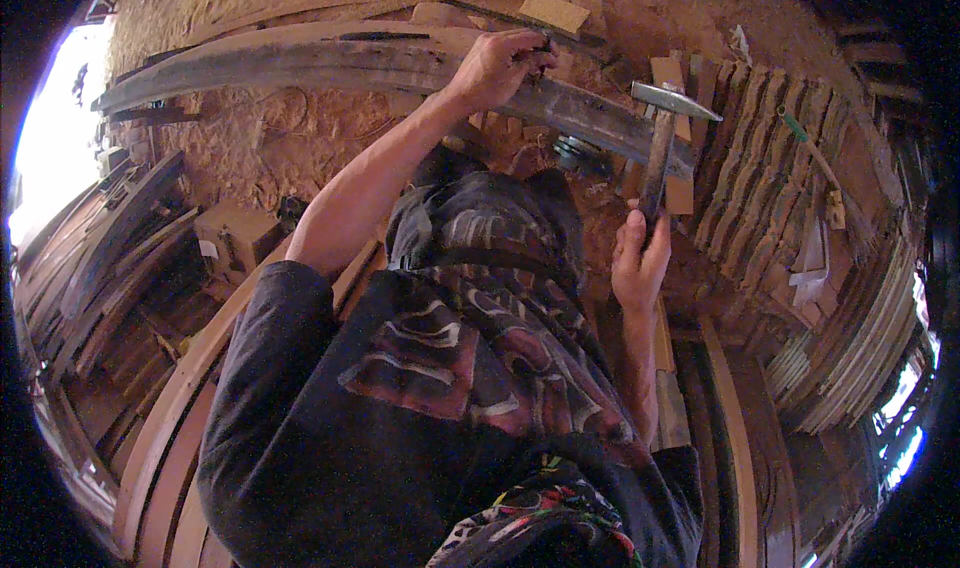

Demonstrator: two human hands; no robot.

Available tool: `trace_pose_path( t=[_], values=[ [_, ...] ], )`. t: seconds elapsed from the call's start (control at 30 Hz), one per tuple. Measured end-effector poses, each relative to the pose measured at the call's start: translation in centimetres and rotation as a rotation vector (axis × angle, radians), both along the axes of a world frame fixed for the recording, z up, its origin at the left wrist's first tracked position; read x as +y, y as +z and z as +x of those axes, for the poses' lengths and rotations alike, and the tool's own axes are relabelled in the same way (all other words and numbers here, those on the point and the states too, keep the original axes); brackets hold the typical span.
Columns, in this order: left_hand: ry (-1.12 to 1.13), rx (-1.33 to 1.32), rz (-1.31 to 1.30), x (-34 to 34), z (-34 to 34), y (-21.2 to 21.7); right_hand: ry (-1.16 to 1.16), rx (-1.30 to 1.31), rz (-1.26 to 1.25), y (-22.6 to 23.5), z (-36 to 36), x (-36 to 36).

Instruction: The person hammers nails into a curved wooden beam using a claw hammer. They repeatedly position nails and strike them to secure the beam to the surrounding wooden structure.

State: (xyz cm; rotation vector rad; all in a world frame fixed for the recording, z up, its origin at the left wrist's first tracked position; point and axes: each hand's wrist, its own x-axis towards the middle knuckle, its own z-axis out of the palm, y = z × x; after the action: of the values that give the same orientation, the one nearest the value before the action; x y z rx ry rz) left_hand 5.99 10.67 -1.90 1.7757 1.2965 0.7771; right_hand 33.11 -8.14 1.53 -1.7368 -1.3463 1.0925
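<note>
We see the long curved plank (330, 63) lying across the sawdust floor. The left hand (500, 66) rests on its upper edge, fingertips pinched on something too small to tell. Just right of the plank's right end, the right hand (640, 258) grips 1 hammer (662, 133) — head raised just above the plank.
</note>
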Motion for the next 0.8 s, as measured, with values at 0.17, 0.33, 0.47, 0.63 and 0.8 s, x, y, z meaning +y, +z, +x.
trace_pose_path(
  t=[0.17,0.33,0.47,0.63,0.8],
  values=[
    [-0.009,0.018,0.057,0.1,0.4,0.7,-0.017,0.052,-0.027,0.2,-0.1,0.2],
    [-0.042,-0.01,0.088,0.5,0.2,0.0,-0.049,0.118,-0.068,0.4,-0.3,-0.1],
    [-0.088,-0.004,0.167,0.9,0.0,-1.3,-0.026,0.088,-0.053,0.3,-0.3,-0.2],
    [-0.137,0.049,0.14,1.1,0.1,-0.7,0.016,0.018,-0.007,0.6,-0.4,0.6],
    [-0.229,0.007,0.169,1.5,0.2,-0.4,0.096,-0.158,0.215,2.2,-1.3,2.5]
  ],
)
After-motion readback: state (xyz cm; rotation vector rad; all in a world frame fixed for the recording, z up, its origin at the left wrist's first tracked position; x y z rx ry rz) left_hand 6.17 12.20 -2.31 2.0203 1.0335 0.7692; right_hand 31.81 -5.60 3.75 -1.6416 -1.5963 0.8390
